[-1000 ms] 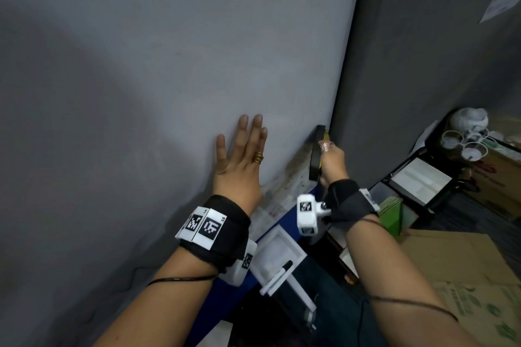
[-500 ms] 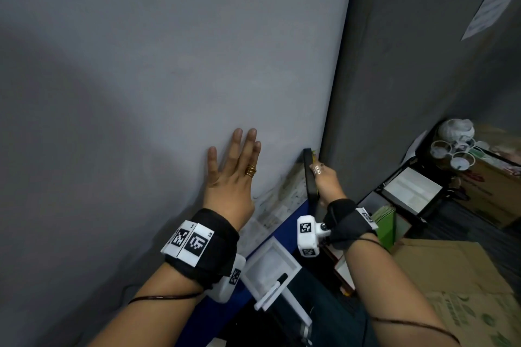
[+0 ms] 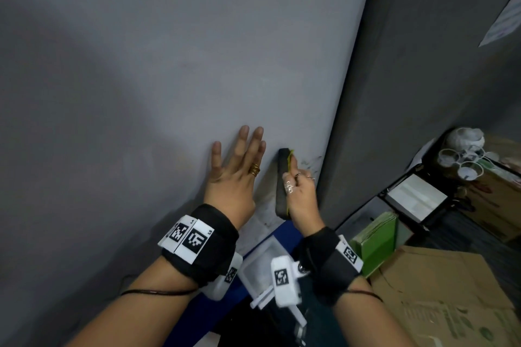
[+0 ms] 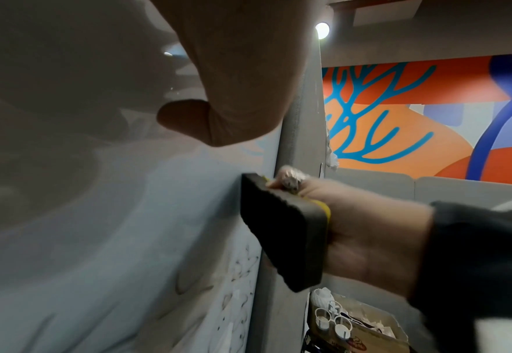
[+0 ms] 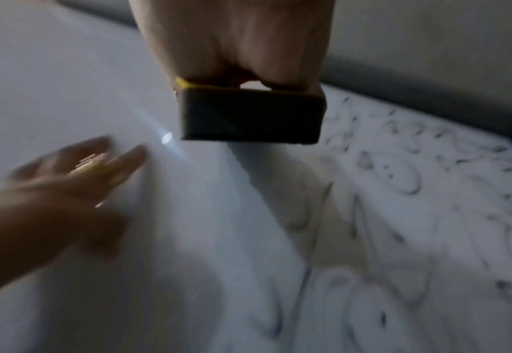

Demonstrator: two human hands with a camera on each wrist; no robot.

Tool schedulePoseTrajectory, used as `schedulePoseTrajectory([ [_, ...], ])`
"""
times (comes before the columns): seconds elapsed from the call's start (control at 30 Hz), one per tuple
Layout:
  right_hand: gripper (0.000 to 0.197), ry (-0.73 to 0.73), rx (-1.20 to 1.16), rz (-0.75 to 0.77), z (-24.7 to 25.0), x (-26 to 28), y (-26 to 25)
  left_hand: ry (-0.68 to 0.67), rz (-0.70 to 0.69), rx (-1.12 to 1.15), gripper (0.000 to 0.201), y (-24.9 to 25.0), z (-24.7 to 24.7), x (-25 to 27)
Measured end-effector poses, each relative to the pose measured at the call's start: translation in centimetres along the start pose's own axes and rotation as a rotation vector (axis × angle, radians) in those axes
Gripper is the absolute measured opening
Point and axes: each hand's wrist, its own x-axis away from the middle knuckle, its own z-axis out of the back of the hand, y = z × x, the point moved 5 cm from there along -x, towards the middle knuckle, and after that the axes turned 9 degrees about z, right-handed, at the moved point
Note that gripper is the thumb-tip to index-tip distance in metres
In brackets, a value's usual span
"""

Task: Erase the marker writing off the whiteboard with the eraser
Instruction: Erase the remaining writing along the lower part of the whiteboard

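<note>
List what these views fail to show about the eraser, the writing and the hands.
- Eraser pad face: hidden in every view, so contact with the whiteboard is unconfirmed.
- Marker writing: right wrist view, motion-blurred, unreadable.
- Left hand palm: head view, back of hand covers it.
- Right hand fingertips: head view, tucked behind the eraser.

Grey partition wall (image 3: 423, 65) at right; flattened cardboard (image 3: 451, 298) on floor; orange-blue mural (image 4: 430, 114) behind; ceiling light (image 4: 322, 29) on.
</note>
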Motion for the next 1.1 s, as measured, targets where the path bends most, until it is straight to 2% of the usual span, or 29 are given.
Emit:
schedulePoseTrajectory([
  [0.07,0.042,0.007,0.017,0.051,-0.3,0.5,-0.8,-0.012,-0.001,-0.006,0.086,-0.1,0.0,0.1],
  [0.13,0.035,0.061,-0.051,0.018,0.9,-1.5,-0.6,-0.031,-0.019,0.003,0.086,-0.1,0.0,0.1],
  [0.2,0.023,0.181,-0.115,-0.1,3.4,-4.8,0.6,-0.053,-0.042,0.024,0.083,-0.2,0.2,0.0],
  [0.27,0.023,0.283,-0.175,-0.234,6.2,-8.3,1.7,-0.061,-0.053,0.05,0.081,-0.3,0.3,0.2],
  [0.37,0.021,0.32,-0.195,-0.295,9.1,-11.7,2.4,-0.075,-0.045,0.076,0.086,-0.4,0.2,0.2],
  [0.47,0.024,0.273,-0.111,-0.255,7.8,-10.1,2.6,-0.09,-0.047,0.087,0.087,-0.1,0.2,0.2],
  [0.6,0.018,0.073,-0.128,-0.146,2.7,-3.4,2.2,-0.075,-0.016,0.077,0.092,0.1,0.0,0.1],
  [0.7,0.043,-0.055,-0.114,-0.098,0.6,-0.5,2.1,-0.065,-0.001,0.052,0.093,0.0,-0.2,0.2],
  [0.77,0.043,-0.012,-0.143,-0.1,1.2,-1.2,2.0,-0.069,-0.004,0.047,0.09,-0.2,-0.2,0.2],
  [0.87,0.033,0.156,-0.178,-0.138,3.9,-5.3,2.9,-0.066,-0.028,0.039,0.087,-0.1,-0.1,0.1],
  [0.97,0.02,0.286,-0.218,-0.259,6.6,-9.3,3.6,-0.05,-0.033,0.028,0.085,0.0,-0.2,0.2],
  [1.1,0.029,0.387,-0.259,-0.302,6.5,-9.9,3.4,-0.034,-0.008,0.017,0.087,0.0,-0.4,0.3],
])
